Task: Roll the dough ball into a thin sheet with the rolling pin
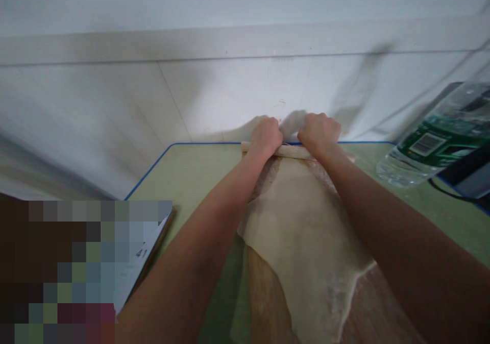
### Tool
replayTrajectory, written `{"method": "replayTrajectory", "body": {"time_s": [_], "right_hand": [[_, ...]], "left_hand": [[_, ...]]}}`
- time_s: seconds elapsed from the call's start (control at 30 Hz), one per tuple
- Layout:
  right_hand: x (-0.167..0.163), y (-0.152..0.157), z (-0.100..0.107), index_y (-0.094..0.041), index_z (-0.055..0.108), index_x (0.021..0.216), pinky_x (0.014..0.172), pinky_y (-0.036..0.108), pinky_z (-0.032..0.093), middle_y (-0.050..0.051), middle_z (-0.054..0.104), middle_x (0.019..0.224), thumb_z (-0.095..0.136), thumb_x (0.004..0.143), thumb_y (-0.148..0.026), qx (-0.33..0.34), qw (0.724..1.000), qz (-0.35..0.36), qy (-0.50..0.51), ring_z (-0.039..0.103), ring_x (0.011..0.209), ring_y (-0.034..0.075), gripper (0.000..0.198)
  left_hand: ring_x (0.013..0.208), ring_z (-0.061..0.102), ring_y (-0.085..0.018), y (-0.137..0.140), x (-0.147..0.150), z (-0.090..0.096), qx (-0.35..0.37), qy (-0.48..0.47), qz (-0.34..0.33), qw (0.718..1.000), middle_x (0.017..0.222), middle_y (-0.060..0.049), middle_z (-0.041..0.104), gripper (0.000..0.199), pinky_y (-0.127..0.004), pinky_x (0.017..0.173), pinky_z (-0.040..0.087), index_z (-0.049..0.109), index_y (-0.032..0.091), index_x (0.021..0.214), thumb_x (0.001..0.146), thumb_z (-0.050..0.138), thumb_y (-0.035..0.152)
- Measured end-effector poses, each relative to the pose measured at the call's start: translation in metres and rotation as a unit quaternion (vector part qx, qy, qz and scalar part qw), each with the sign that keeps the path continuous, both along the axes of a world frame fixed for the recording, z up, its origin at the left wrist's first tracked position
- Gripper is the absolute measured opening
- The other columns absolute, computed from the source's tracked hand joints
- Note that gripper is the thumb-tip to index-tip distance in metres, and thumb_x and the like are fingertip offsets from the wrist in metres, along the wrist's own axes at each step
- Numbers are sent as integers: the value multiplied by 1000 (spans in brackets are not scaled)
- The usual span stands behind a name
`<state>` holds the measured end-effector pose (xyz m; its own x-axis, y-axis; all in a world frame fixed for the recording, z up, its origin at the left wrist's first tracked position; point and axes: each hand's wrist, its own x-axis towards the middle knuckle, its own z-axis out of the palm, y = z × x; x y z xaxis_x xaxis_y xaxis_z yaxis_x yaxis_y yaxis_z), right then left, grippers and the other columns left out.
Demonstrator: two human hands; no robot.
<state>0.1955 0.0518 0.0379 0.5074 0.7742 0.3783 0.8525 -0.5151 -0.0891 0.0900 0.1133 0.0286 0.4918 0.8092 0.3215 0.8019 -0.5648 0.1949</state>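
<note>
A pale wooden rolling pin (294, 152) lies crosswise at the far end of a wide sheet of dough (302, 221). My left hand (267, 136) is closed around the pin left of its middle. Farther right, my right hand (320, 132) is closed over it too, with its fingertips hidden from me. The thin, uneven dough stretches toward me over a floured wooden board (266, 288) and hangs past the board's left edge. Both arms reach forward along the two sides of the dough.
The board rests on a green table (199, 173) with a blue edge, against a white wall (229, 89). A clear plastic bottle with a green label (424, 142) stands at the right, by a dark device (474, 173). Part of the lower left is pixelated, beside a white sheet (140, 260).
</note>
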Motion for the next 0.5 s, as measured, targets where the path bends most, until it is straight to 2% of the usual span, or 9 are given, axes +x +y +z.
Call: {"method": "replayTrajectory", "body": {"time_s": [0.1, 0.27, 0.5], "right_hand": [[0, -6, -3, -10, 67, 108, 76, 39, 49, 22, 66, 106, 45, 81, -18, -4, 1000, 8, 16, 63, 97, 32, 36], [-1, -21, -10, -12, 68, 110, 75, 35, 49, 20, 68, 109, 45, 80, -23, -41, 992, 12, 117, 64, 99, 28, 40], [-19, -49, -11, -18, 68, 115, 80, 38, 48, 18, 65, 119, 33, 88, -27, -97, 988, 5, 118, 62, 108, 28, 45]], "left_hand": [[105, 62, -22, -9, -3, 4, -39, -1, 4, 999, 117, -16, 64, 39, -28, 86, 46, 63, 9, 115, 87, 36, 15], [109, 61, -26, -30, -11, 9, -106, 7, 35, 994, 121, -17, 63, 43, -32, 85, 48, 65, 12, 116, 88, 36, 25], [111, 60, -27, -69, -34, 15, -112, 96, 19, 989, 123, -14, 63, 53, -39, 90, 46, 67, 16, 115, 95, 21, 33]]}}
